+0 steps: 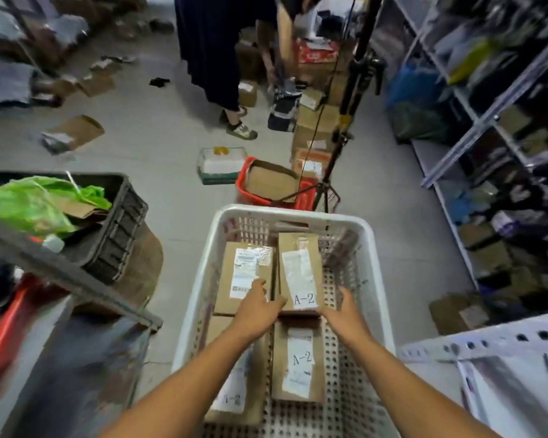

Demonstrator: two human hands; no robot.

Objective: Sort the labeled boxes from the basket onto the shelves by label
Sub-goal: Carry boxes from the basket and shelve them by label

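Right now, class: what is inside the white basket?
The white basket holds four cardboard boxes; three labels read A-2. Both hands reach in. Anything beneath the boxes is covered.
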